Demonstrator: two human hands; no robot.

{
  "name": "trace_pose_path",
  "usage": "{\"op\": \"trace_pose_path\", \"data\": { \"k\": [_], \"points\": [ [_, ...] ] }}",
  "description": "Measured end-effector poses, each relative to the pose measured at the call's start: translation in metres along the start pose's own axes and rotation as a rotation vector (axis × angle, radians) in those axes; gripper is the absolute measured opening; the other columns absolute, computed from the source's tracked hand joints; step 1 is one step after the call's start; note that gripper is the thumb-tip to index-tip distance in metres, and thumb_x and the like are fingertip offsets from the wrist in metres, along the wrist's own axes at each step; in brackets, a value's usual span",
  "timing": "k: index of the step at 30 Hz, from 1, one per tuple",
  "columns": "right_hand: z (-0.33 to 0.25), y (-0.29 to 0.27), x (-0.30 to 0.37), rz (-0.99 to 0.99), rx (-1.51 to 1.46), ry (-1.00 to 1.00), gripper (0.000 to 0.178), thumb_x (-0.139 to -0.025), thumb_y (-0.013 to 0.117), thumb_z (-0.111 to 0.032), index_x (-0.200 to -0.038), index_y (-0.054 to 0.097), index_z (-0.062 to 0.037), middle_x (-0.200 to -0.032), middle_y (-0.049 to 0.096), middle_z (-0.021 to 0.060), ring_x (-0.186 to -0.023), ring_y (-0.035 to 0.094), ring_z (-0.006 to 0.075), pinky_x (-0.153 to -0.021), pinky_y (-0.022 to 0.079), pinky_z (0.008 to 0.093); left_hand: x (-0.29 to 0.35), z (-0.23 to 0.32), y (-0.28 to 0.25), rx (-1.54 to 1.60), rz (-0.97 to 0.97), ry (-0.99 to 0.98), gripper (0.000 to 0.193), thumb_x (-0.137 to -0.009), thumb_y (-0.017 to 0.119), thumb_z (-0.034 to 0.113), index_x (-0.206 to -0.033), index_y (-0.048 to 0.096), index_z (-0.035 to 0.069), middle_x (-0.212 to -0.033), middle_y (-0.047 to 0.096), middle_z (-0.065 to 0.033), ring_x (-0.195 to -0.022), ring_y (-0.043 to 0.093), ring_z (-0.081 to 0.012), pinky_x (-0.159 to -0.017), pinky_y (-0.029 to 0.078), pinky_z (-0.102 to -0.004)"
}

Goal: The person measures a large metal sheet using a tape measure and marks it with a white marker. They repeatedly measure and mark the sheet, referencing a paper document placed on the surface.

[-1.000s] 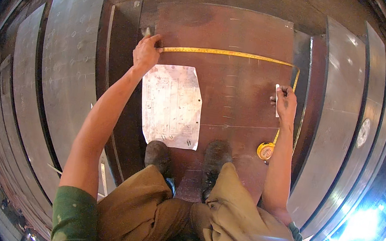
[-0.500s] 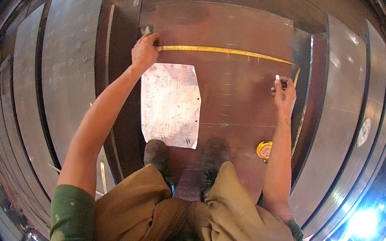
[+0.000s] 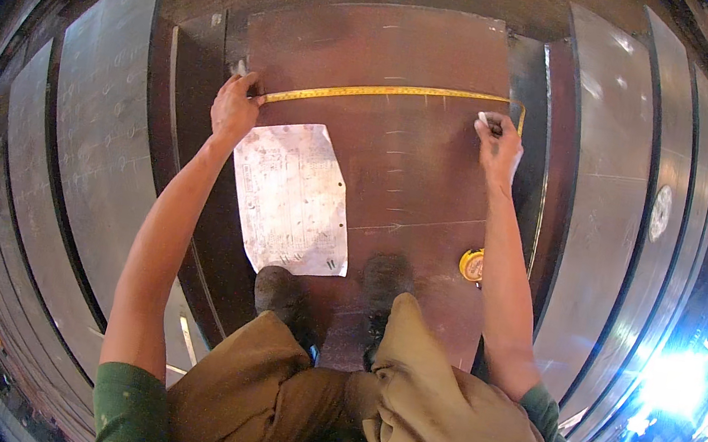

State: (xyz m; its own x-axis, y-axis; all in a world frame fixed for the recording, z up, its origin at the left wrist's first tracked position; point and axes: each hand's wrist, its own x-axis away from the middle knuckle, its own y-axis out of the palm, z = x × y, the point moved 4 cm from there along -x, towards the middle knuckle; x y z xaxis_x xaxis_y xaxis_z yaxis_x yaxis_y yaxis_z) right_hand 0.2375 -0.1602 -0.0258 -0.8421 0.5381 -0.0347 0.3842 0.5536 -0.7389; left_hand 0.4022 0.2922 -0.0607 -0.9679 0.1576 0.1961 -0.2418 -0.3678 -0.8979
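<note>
A yellow tape measure blade (image 3: 383, 91) stretches across a reddish-brown steel plate (image 3: 435, 169). My left hand (image 3: 235, 107) pinches the blade's end at the plate's left edge. Toward the right edge the blade bends down beside my right hand (image 3: 500, 151). Between the fingers of that hand is a short white stick of chalk (image 3: 482, 118), just below the blade. The yellow tape case (image 3: 472, 264) lies on the plate, next to my right forearm. Short chalk marks run down the middle of the plate, and a thin line crosses it nearer me.
A stained paper drawing (image 3: 293, 198) lies on the plate by my left boot (image 3: 281, 291). My right boot (image 3: 388, 279) also stands on the plate. Long grey steel plates (image 3: 103, 92) line both sides, one bearing a round pale patch (image 3: 660, 212). A bright light glares at lower right.
The whole view has shifted and tilted slightly. My right hand with the chalk has moved a little farther out, closer to the blade. My left hand still holds the tape end.
</note>
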Motion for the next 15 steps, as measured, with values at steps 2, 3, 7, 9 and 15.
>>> {"op": "trace_pose_path", "data": {
  "k": [2,3,7,9,15],
  "points": [
    [0.006,0.005,-0.008,0.061,0.049,-0.107,0.020,-0.087,0.076,-0.015,-0.103,0.071,-0.0036,-0.097,0.075,0.0167,-0.089,0.072,0.0343,-0.081,0.054,0.0410,0.005,0.009,-0.001,0.039,0.103,0.038,0.027,-0.086,0.076,0.013,-0.112,0.069,0.009,-0.106,0.066,-0.0098,-0.109,0.064,-0.0328,-0.091,0.050,-0.0462],
    [0.004,0.011,-0.010,0.063,0.066,-0.093,0.019,-0.087,0.076,-0.015,-0.102,0.072,-0.0037,-0.096,0.074,0.0164,-0.088,0.072,0.0348,-0.080,0.054,0.0415,0.008,0.009,-0.004,0.021,0.099,0.034,0.026,-0.086,0.076,0.013,-0.111,0.069,0.009,-0.105,0.066,-0.0100,-0.109,0.063,-0.0332,-0.091,0.050,-0.0463],
    [-0.006,0.022,-0.014,0.084,0.097,-0.128,0.015,-0.087,0.075,-0.015,-0.097,0.073,-0.0050,-0.091,0.073,0.0171,-0.086,0.070,0.0381,-0.077,0.053,0.0448,0.008,0.009,-0.011,0.003,0.068,0.018,0.022,-0.086,0.076,0.012,-0.107,0.069,0.009,-0.104,0.065,-0.0109,-0.108,0.063,-0.0345,-0.091,0.050,-0.0466],
    [-0.012,0.025,-0.016,0.097,0.123,-0.161,0.015,-0.087,0.075,-0.016,-0.097,0.074,-0.0055,-0.090,0.073,0.0179,-0.084,0.069,0.0394,-0.076,0.053,0.0462,0.008,0.005,-0.010,0.010,0.087,0.035,0.022,-0.086,0.076,0.012,-0.107,0.069,0.009,-0.104,0.065,-0.0112,-0.107,0.063,-0.0348,-0.091,0.050,-0.0467],
    [-0.025,0.032,-0.014,0.075,0.140,-0.263,0.016,-0.087,0.074,-0.016,-0.098,0.074,-0.0054,-0.090,0.070,0.0193,-0.085,0.067,0.0415,-0.076,0.052,0.0488,0.008,0.008,-0.009,-0.007,0.075,0.033,0.025,-0.086,0.077,0.011,-0.109,0.069,0.008,-0.106,0.066,-0.0115,-0.108,0.063,-0.0346,-0.091,0.049,-0.0462]
  ]
}}
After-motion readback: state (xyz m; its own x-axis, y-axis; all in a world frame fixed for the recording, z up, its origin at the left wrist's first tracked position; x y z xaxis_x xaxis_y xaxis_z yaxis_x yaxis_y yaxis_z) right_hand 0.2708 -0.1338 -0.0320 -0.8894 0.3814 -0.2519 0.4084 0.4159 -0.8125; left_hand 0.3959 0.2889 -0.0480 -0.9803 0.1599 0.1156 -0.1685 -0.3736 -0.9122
